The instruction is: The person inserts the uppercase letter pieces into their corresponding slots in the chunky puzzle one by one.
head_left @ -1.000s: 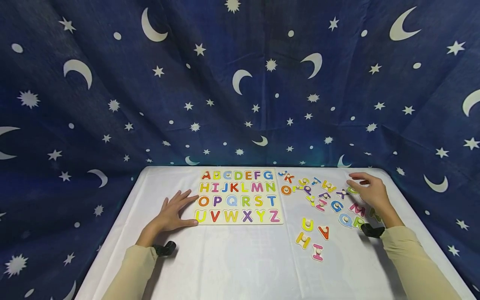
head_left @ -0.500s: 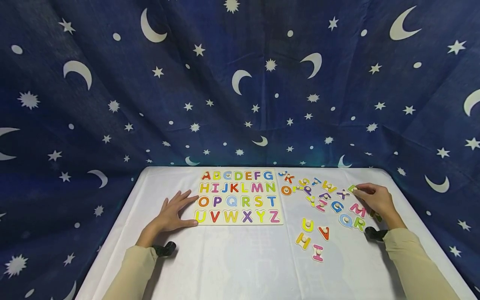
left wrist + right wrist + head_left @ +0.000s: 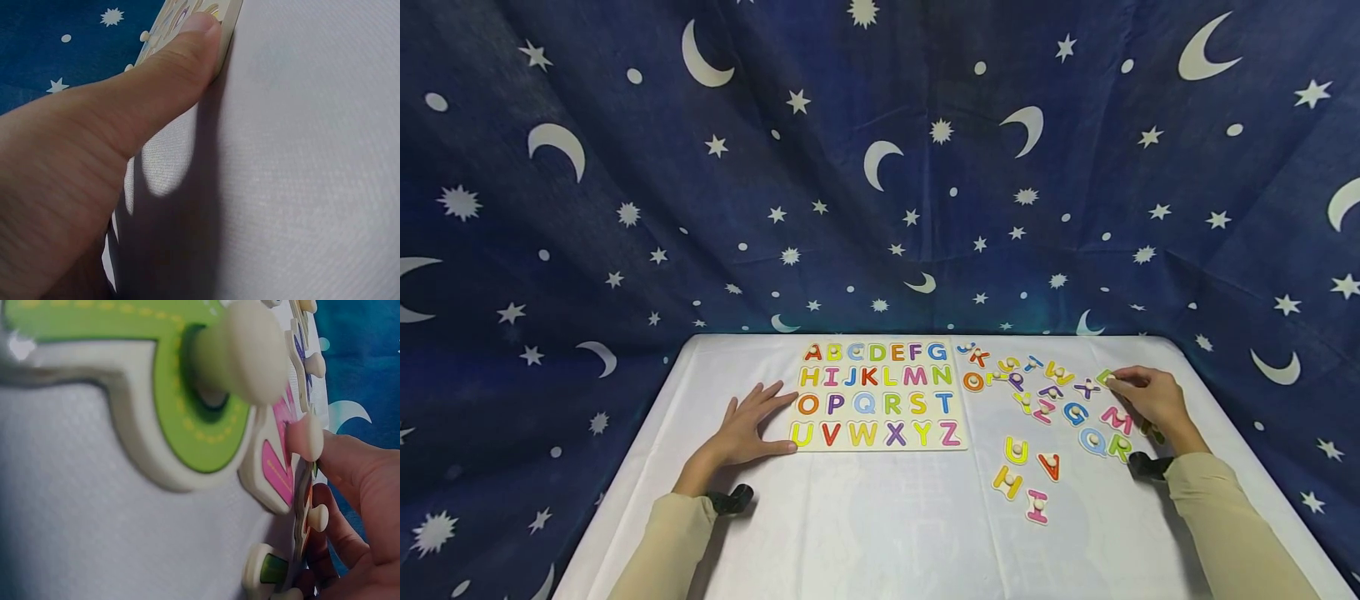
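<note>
My left hand [image 3: 741, 429] lies spread at the left side of the wooden alphabet board [image 3: 961, 417], fingertips and thumb at its edge. In the left wrist view the thumb [image 3: 169, 69] rests on the board's corner. Knobbed A [image 3: 813, 352], B and C pieces sit in the board's top row. At the far right of the table, my right hand [image 3: 1153, 404] pinches a green letter piece [image 3: 1104, 377] with thumb and fingers, partly covering it. The right wrist view shows the right hand [image 3: 375, 500] behind the pink M [image 3: 276, 465]; its fingertips are partly hidden by knobs.
Loose knobbed letters spread right of the board, among them an orange O [image 3: 973, 382], a blue G [image 3: 1075, 413] and a light blue Q [image 3: 1092, 441]. Nearer the front lie a yellow U [image 3: 1017, 451], red V-shaped piece [image 3: 1049, 467], yellow H and pink I [image 3: 1037, 506]. A starry curtain [image 3: 880, 208] hangs behind.
My right hand has come down and slightly right onto the green letter piece, its fingers closing on it; it has barely moved over the last half second. The left hand stays put.
</note>
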### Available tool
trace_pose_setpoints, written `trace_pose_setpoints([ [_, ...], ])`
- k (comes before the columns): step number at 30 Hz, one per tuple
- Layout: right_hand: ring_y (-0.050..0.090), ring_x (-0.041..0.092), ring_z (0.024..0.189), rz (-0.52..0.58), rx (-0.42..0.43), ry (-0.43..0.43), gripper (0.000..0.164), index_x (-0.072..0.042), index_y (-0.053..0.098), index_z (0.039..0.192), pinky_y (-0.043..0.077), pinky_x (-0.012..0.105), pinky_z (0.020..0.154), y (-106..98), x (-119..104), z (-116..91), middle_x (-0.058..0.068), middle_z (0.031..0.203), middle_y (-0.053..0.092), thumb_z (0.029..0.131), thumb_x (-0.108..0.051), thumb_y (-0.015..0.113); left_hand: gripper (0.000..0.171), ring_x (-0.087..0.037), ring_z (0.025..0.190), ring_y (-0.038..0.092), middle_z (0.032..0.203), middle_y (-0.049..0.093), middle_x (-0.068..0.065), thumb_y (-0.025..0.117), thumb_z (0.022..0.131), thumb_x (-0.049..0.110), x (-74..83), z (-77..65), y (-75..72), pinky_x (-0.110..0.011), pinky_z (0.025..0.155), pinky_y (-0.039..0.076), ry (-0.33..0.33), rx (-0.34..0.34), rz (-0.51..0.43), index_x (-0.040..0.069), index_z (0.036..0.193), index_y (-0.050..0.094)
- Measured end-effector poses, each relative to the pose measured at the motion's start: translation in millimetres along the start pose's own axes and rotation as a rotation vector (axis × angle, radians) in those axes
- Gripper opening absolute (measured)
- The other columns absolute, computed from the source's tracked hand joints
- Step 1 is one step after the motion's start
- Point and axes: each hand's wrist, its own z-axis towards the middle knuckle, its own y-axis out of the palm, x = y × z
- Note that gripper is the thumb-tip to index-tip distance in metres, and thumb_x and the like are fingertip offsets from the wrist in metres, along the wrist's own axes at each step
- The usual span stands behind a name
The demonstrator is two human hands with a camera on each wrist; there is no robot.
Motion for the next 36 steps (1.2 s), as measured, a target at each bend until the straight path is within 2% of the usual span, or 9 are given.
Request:
trace_pose_setpoints([
  [4, 0.055, 0.035, 0.099, 0.007, 0.0, 0.007, 0.047, 0.004, 0.066, 0.125, 0.04, 0.033, 0.07, 0.1, 0.3, -0.4, 0.027, 0.118, 0.064, 0.099, -0.034, 0.068, 0.094, -0.047, 0.155, 0.011, 0.166, 0.029, -0.018, 0.087, 0.074, 0.057, 0.7, 0.0, -0.3, -0.073, 0.118, -0.004, -0.002, 0.0, -0.001, 0.022, 0.153, 0.051],
  [11, 0.054, 0.029, 0.09, 0.027, 0.003, 0.049, 0.045, 0.003, 0.066, 0.124, 0.044, 0.021, 0.051, -2.3, -6.4, -5.0, 0.023, 0.113, 0.064, 0.097, -0.032, 0.069, 0.094, -0.047, 0.154, 0.011, 0.166, 0.03, -0.018, 0.088, 0.073, 0.056, 0.8, -0.2, 0.2, -0.074, 0.118, -0.004, -0.003, 0.004, -0.001, 0.022, 0.153, 0.051],
  [21, 0.059, 0.035, 0.099, 0.02, 0.029, 0.039, 0.041, 0.002, 0.066, 0.123, 0.042, 0.025, 0.06, -1.9, -9.9, 1.6, 0.029, 0.123, 0.064, 0.096, -0.028, 0.07, 0.095, -0.046, 0.155, 0.01, 0.167, 0.029, -0.017, 0.086, 0.074, 0.059, -3.4, 1.2, 1.5, -0.073, 0.118, -0.004, -0.008, -0.005, 0.007, 0.023, 0.154, 0.05],
  [28, 0.057, 0.038, 0.102, 0.02, 0.055, -0.063, 0.045, -0.001, 0.064, 0.129, 0.048, 0.028, 0.061, 0.7, -24.0, 2.1, 0.028, 0.131, 0.057, 0.099, -0.034, 0.066, 0.095, -0.046, 0.155, 0.011, 0.166, 0.029, -0.018, 0.087, 0.073, 0.057, -2.4, 1.2, 1.7, -0.073, 0.118, -0.005, -0.012, -0.001, -0.003, 0.022, 0.153, 0.05],
  [30, 0.056, 0.042, 0.107, 0.034, 0.061, -0.105, 0.044, -0.001, 0.065, 0.128, 0.052, 0.035, 0.068, 2.8, -32.4, 1.2, 0.028, 0.132, 0.057, 0.1, -0.034, 0.065, 0.095, -0.046, 0.155, 0.011, 0.166, 0.029, -0.018, 0.088, 0.073, 0.057, -2.0, 0.8, 1.5, -0.073, 0.119, -0.005, -0.014, -0.001, -0.004, 0.022, 0.153, 0.05],
  [33, 0.052, 0.046, 0.118, 0.053, 0.072, -0.165, 0.042, -0.001, 0.066, 0.127, 0.049, 0.046, 0.083, 7.6, -48.1, -1.4, 0.028, 0.136, 0.057, 0.1, -0.034, 0.065, 0.095, -0.047, 0.155, 0.011, 0.166, 0.029, -0.018, 0.088, 0.073, 0.057, -1.0, 0.5, 1.5, -0.073, 0.119, -0.005, -0.015, -0.001, -0.007, 0.022, 0.153, 0.051],
  [36, 0.052, 0.047, 0.12, 0.073, 0.077, -0.223, 0.041, -0.001, 0.067, 0.127, 0.048, 0.051, 0.088, 14.6, -65.2, -3.2, 0.028, 0.136, 0.058, 0.101, -0.032, 0.066, 0.095, -0.047, 0.155, 0.01, 0.166, 0.029, -0.018, 0.088, 0.073, 0.057, -0.1, 0.5, 1.6, -0.073, 0.119, -0.005, -0.015, -0.001, -0.008, 0.021, 0.153, 0.051],
])
